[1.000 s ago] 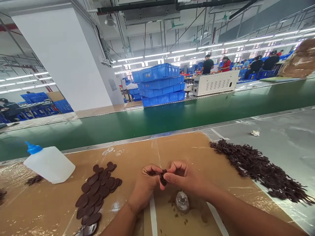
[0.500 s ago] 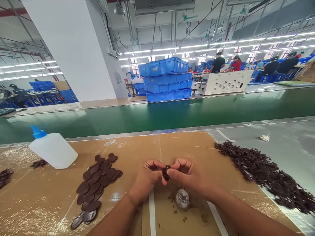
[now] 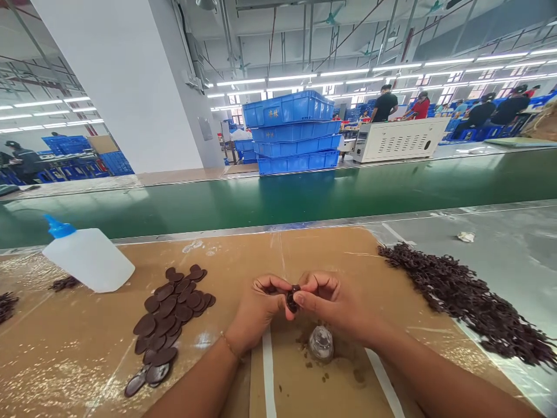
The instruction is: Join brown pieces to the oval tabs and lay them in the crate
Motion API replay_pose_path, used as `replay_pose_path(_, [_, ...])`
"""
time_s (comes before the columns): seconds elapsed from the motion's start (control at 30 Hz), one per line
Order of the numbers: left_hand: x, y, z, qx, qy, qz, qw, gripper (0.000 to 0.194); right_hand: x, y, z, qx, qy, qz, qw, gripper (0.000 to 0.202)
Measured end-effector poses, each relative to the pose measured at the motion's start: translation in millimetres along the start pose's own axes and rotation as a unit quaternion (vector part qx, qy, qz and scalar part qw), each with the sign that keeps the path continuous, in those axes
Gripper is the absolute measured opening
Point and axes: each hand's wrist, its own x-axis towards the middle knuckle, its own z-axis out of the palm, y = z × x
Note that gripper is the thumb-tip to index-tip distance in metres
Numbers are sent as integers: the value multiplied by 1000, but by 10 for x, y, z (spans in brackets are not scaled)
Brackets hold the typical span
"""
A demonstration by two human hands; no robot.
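Hands meeting above near edge of cardboard sheet (image 3: 304, 249), mid-width. Left hand (image 3: 256, 305) and right hand (image 3: 335, 305) fingertips pinching small dark brown piece (image 3: 292, 297) between them. Small clear jar (image 3: 321, 342) just below, on sheet. Oval pieces (image 3: 169, 316) left; dark strip pile (image 3: 461, 296) right.

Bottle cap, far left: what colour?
Blue; the cap tops a white bottle, shown in the head view.

- Two bare forearms, sleeveless as far as the lower edge of the view.
- Thin bracelet (image 3: 227, 341) around the wrist of the left hand (image 3: 256, 307).
- Right hand (image 3: 337, 305) ungloved, without rings or watch.
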Motion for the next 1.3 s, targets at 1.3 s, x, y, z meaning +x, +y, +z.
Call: replay_pose_path(1.3, [-16,255,-265,354,87,58,929,38,-21,-230,-199,-143,183,-137,963,26])
